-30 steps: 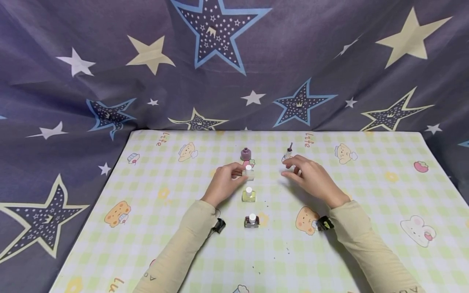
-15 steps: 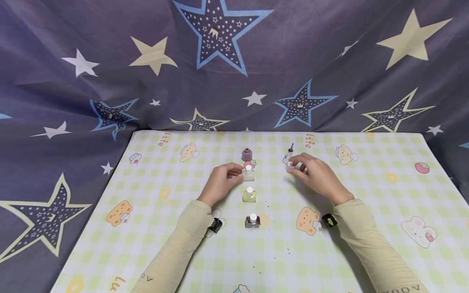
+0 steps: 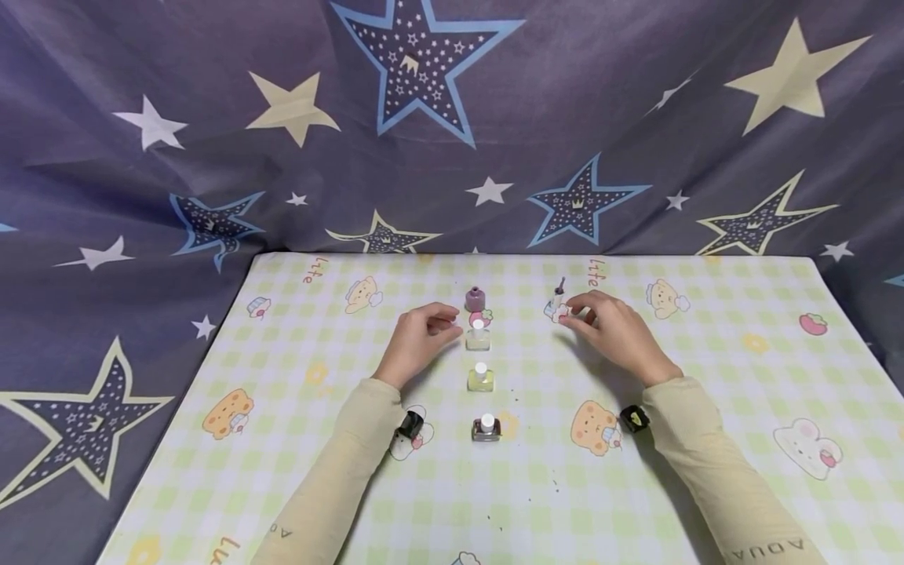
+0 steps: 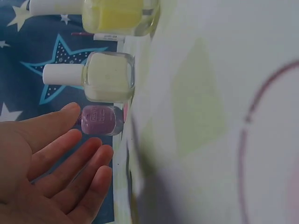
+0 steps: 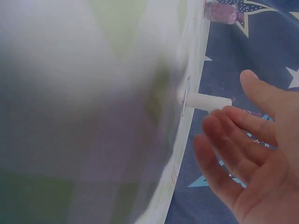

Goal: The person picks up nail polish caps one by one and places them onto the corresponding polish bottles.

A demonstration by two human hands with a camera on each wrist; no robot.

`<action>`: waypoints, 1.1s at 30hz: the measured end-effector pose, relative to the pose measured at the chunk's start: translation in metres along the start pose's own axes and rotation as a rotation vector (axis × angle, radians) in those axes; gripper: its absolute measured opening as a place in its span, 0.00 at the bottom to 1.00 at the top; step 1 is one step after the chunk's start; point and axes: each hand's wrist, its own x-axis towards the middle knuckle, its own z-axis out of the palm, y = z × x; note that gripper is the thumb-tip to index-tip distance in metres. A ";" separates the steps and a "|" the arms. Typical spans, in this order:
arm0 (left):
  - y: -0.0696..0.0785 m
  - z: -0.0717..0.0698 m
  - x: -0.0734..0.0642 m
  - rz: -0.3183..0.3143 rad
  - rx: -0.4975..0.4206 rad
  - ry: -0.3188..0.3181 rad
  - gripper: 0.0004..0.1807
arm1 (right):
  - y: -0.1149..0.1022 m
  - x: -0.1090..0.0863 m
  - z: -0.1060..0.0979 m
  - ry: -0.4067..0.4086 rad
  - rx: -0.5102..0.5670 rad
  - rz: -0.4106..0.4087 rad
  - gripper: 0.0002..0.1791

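Observation:
My left hand hovers left of the pale, milky nail polish bottle, fingers apart from it. In the left wrist view the fingers are loosely extended, near the uncapped purple nail polish bottle behind. The white brush cap stands upright on the table, its purple-coated brush pointing up. Just right of that cap is my right hand; the right wrist view shows its thumb apart from the relaxed fingers, holding nothing. Fingertips overlap the cap there, and contact is unclear.
Nearer than the pale bottle stand a capped yellow nail polish bottle and a capped dark one, roughly in line. Small dark specks dot the checked tablecloth. A star-patterned curtain hangs behind the table.
My left hand has drawn left, away from the pale bottle. The right hand has shifted right, uncovering more of the standing brush cap. The bottles stay in place.

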 end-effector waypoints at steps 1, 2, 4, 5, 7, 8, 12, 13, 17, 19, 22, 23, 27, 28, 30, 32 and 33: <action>0.000 0.000 0.002 0.006 0.003 0.004 0.17 | 0.001 0.001 0.000 -0.002 0.001 0.007 0.19; 0.000 0.000 0.003 0.009 0.001 0.006 0.18 | 0.001 0.003 0.000 -0.003 0.004 0.012 0.19; 0.001 0.001 0.007 0.015 -0.004 0.015 0.18 | 0.001 0.006 0.000 -0.006 0.011 0.023 0.19; 0.001 0.002 0.009 0.019 -0.006 0.021 0.18 | 0.001 0.007 0.000 -0.005 0.015 0.030 0.19; 0.002 0.004 0.013 0.025 -0.008 0.030 0.18 | 0.001 0.010 0.000 -0.006 0.021 0.042 0.19; 0.002 0.004 0.015 0.023 -0.012 0.033 0.18 | 0.001 0.011 0.000 -0.009 0.024 0.049 0.20; 0.003 0.007 0.022 0.008 -0.021 0.037 0.18 | 0.002 0.016 0.000 -0.026 0.032 0.087 0.22; 0.003 0.008 0.023 0.001 -0.026 0.033 0.19 | 0.002 0.017 0.000 -0.031 0.035 0.097 0.23; 0.002 0.010 0.030 -0.031 -0.055 0.025 0.20 | 0.002 0.022 0.002 -0.046 0.047 0.118 0.24; 0.001 0.011 0.033 -0.040 -0.063 0.027 0.20 | 0.002 0.024 0.003 -0.053 0.058 0.126 0.23; -0.002 0.014 0.036 -0.052 -0.073 0.030 0.20 | 0.003 0.026 0.005 -0.062 0.079 0.141 0.23; -0.002 0.015 0.037 -0.055 -0.075 0.031 0.20 | 0.003 0.027 0.006 -0.063 0.088 0.147 0.23; -0.005 0.018 0.042 -0.055 -0.081 0.029 0.20 | 0.005 0.030 0.009 -0.064 0.103 0.170 0.23; -0.005 0.018 0.043 -0.054 -0.081 0.028 0.19 | 0.005 0.031 0.009 -0.064 0.105 0.174 0.23; -0.004 0.018 0.045 -0.052 -0.079 0.023 0.18 | 0.006 0.033 0.010 -0.062 0.112 0.176 0.22; -0.003 0.018 0.047 -0.048 -0.076 0.017 0.18 | 0.006 0.034 0.010 -0.057 0.120 0.171 0.21; -0.003 0.019 0.048 -0.045 -0.078 0.014 0.18 | 0.006 0.035 0.010 -0.055 0.124 0.170 0.20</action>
